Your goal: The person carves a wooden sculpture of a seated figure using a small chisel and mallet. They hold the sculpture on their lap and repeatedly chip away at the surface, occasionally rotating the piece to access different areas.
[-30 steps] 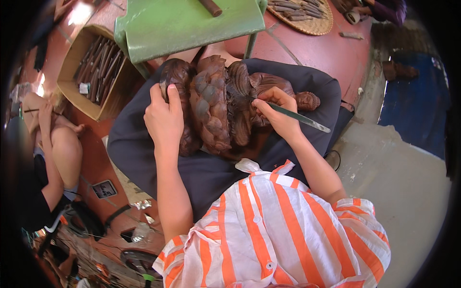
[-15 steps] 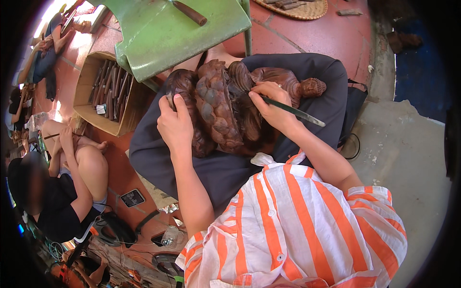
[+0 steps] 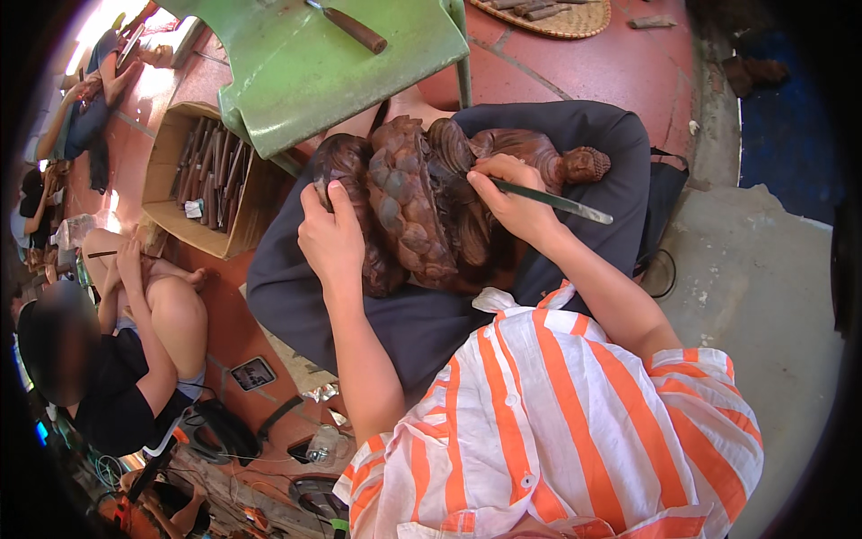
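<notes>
Head view, items on hand:
- Carved dk-brown wooden figure, qty 1: lying sideways on dk cloth over person's lap; scalloped base part twd L, small head twd R.
- L hand: at base end of figure, fingers part-curled round its edge, thumb on near side; has hold of it. Some fingers hidden.
- R hand: fingers closed, pen-style, on slim dk-green tool; flat end sticks out R, working end over mid-figure. Contact of tip: can't tell.
- Green seat, just beyond figure, w/ wood-handled tool on top.
- Cardboard box, L, w/ many wood-handled tools.
- Woven tray, top edge, w/ brown pcs.
- Co-worker, seated far L, blk top.
</notes>
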